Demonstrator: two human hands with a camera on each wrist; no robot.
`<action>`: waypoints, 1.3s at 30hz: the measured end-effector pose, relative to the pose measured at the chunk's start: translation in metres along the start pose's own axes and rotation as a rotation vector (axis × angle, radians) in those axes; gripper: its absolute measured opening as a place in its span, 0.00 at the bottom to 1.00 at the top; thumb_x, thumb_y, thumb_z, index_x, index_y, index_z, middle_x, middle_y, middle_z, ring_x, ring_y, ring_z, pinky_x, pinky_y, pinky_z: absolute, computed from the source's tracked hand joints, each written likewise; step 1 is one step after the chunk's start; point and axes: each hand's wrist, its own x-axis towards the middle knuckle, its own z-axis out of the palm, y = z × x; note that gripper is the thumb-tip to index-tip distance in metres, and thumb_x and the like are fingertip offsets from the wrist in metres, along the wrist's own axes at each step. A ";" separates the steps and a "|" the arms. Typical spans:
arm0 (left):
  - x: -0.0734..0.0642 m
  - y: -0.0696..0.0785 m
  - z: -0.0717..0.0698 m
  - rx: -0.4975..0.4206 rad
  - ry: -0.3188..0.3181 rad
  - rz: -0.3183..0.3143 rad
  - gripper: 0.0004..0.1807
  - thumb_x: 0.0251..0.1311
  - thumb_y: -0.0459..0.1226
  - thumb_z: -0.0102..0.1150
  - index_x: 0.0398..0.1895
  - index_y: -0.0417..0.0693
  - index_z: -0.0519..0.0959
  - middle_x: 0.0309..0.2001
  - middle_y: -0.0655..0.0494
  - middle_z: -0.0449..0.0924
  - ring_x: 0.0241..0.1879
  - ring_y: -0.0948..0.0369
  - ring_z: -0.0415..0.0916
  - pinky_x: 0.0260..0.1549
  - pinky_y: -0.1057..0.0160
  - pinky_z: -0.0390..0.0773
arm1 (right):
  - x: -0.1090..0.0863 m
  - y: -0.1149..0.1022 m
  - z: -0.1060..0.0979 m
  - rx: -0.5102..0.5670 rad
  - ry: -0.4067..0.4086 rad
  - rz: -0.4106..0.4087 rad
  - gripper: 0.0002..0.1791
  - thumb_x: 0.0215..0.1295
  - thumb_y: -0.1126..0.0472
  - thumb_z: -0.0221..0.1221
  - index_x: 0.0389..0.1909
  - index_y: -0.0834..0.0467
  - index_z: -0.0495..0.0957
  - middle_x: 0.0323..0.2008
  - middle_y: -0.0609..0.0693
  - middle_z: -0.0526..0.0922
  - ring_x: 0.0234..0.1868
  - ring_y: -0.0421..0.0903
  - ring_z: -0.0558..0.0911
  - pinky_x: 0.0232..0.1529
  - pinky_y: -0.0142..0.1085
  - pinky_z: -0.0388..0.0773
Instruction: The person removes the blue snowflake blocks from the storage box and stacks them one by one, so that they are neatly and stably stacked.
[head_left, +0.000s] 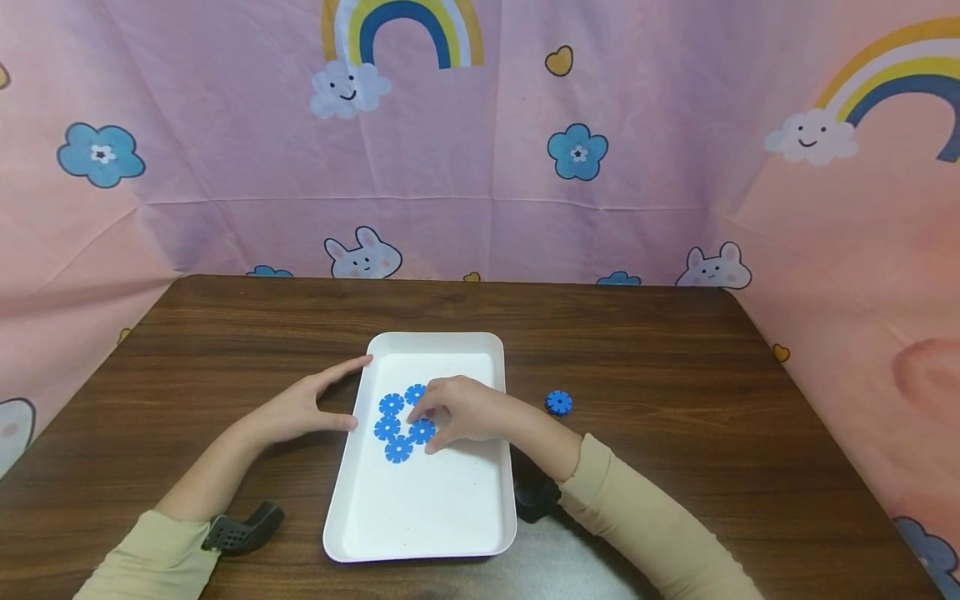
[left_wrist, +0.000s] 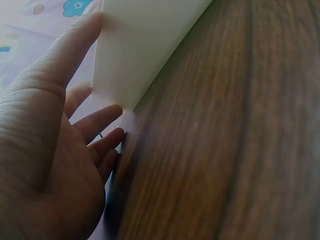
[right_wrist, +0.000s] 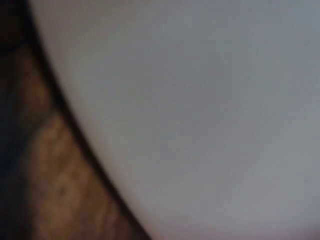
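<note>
A white tray (head_left: pixel 420 508) lies on the table, with several blue snowflake discs (head_left: pixel 398 449) forming a loose ring inside it. Over the tray, my right hand (head_left: pixel 468 410) has its fingers curled, and thumb and forefinger pinch opposite edges of one blue snowflake disc (head_left: pixel 422 431) at the ring's right side. My left hand (head_left: pixel 300 408) is spread along the tray's left side, forefinger and thumb touching the rim. In the left wrist view its fingers (left_wrist: pixel 100 122) reach along the tray's outer wall (left_wrist: pixel 135 45). The right wrist view is blurred, mostly the tray's pale surface (right_wrist: pixel 200 120).
To the right of the tray, another blue snowflake disc or small stack (head_left: pixel 558 403) sits on the dark wooden table (head_left: pixel 645 467). A patterned pink cloth (head_left: pixel 480 167) hangs behind the table and down both sides.
</note>
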 end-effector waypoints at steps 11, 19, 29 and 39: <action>0.000 -0.002 0.000 0.003 -0.003 0.019 0.46 0.50 0.46 0.71 0.73 0.59 0.58 0.72 0.43 0.54 0.69 0.38 0.47 0.55 0.26 0.51 | 0.000 -0.003 -0.001 0.031 -0.004 -0.002 0.23 0.47 0.49 0.73 0.47 0.49 0.85 0.37 0.36 0.79 0.38 0.33 0.74 0.42 0.24 0.70; 0.000 -0.006 0.000 -0.006 0.003 0.023 0.47 0.50 0.45 0.71 0.73 0.60 0.58 0.72 0.44 0.54 0.70 0.40 0.47 0.56 0.27 0.50 | -0.002 -0.003 -0.002 0.005 -0.008 -0.011 0.22 0.48 0.49 0.73 0.46 0.50 0.84 0.39 0.37 0.79 0.39 0.32 0.74 0.48 0.24 0.70; 0.000 -0.006 0.001 -0.002 0.005 0.022 0.46 0.50 0.47 0.71 0.73 0.61 0.58 0.72 0.45 0.54 0.70 0.41 0.48 0.56 0.28 0.51 | -0.009 -0.005 -0.002 -0.028 0.035 -0.021 0.22 0.49 0.48 0.72 0.45 0.50 0.85 0.38 0.36 0.82 0.39 0.32 0.75 0.48 0.25 0.71; 0.000 -0.006 0.001 0.004 0.008 0.020 0.46 0.50 0.47 0.70 0.73 0.61 0.58 0.72 0.44 0.54 0.70 0.40 0.48 0.55 0.26 0.50 | -0.014 -0.005 -0.006 -0.067 0.180 -0.103 0.20 0.50 0.47 0.72 0.45 0.49 0.85 0.40 0.37 0.83 0.44 0.34 0.75 0.48 0.26 0.71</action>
